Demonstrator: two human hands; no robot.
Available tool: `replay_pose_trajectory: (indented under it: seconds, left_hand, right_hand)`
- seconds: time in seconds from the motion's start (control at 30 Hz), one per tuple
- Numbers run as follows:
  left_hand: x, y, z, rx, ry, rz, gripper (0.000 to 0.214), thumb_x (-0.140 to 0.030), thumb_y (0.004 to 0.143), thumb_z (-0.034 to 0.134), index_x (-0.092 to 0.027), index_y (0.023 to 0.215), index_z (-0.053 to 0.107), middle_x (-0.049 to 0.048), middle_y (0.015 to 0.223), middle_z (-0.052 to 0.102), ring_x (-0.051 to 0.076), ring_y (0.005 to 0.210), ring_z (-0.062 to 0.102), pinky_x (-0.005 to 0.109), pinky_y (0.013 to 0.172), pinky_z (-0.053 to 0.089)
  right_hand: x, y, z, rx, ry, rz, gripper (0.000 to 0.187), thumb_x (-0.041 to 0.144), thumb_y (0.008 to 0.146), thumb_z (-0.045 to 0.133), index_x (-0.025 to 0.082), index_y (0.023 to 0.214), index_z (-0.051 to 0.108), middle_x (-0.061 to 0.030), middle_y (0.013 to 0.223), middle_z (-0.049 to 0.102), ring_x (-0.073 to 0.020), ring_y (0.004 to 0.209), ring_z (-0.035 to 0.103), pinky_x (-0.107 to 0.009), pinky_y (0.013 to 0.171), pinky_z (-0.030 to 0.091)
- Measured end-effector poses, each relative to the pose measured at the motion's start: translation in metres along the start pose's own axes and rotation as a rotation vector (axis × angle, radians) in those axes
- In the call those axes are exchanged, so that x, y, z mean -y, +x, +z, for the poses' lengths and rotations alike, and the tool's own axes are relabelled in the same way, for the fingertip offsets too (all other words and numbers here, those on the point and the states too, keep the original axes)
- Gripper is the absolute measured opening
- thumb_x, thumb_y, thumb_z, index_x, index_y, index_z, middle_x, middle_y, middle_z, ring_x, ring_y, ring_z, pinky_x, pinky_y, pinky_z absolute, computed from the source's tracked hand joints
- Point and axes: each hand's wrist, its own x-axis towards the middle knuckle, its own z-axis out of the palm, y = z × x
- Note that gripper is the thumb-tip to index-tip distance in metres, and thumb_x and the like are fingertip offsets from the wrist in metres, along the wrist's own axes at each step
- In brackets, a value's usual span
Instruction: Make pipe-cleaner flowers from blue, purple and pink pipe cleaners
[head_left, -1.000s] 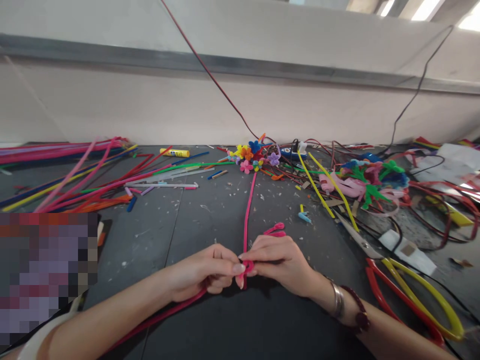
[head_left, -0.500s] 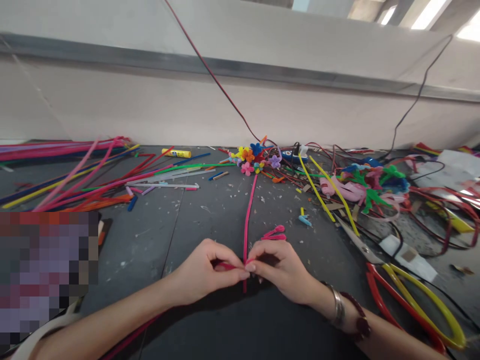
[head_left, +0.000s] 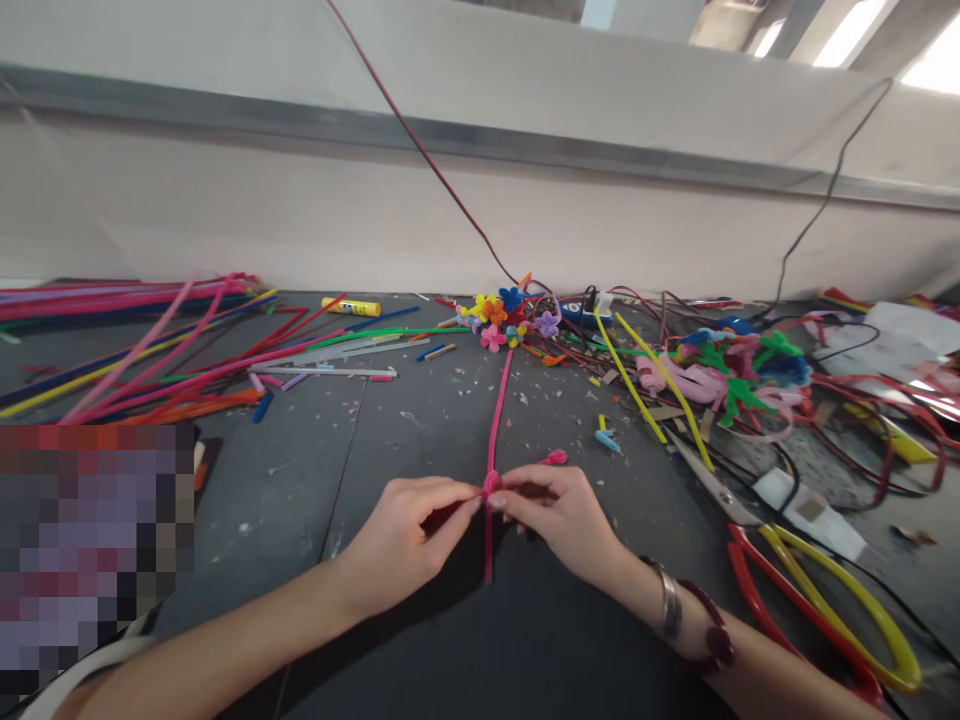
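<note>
My left hand and my right hand meet at the table's middle, fingertips pinching a small twisted knot on a pink pipe cleaner. That stem runs straight up the table from the knot and ends in a short tail below my fingers. Just past my right hand, a small pink pipe-cleaner loop pokes out, its lower part hidden by the fingers.
Long pipe cleaners sprawl at left. Pipe-cleaner flowers lie at the back, near a glue stick. Scissors and red and yellow loops lie at right. Red wires tangle further right.
The pink strand trailing from my left hand toward the lower left is gone, and a tight twist now sits on the stem. My fingers have drawn closer around it, and fewer pink loops show.
</note>
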Motion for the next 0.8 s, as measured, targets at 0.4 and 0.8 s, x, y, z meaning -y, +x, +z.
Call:
replay_pose_trajectory:
  seconds: [0.4,0.8]
  left_hand:
    - [0.0034,-0.0028,0.0033,0.033,0.110,0.087,0.022,-0.019,0.085,0.042,-0.016,0.084,0.064,0.0040,0.069,0.063,0.014,0.060,0.056,0.023,0.057,0.043]
    - [0.0046,0.0015,-0.0019,-0.037,0.026,0.122,0.023,-0.019,0.084,0.050,-0.019,0.105,0.061,0.0040,0.086,0.059,0.012,0.071,0.055,0.021,0.065,0.044]
  right_hand:
    - [-0.0020,-0.0031,0.0022,-0.021,-0.387,-0.375,0.010,0.020,0.082,0.053,0.017,0.077,0.061,-0.0011,0.071,0.058,-0.0105,0.063,0.053,-0.022,0.057,0.042]
    - [0.0058,-0.0054,-0.0067,0.240,-0.528,-0.375,0.016,0.013,0.089,0.033,0.018,0.078,0.043,-0.0007,0.075,0.046,-0.0115,0.068,0.043,-0.023,0.064,0.038]
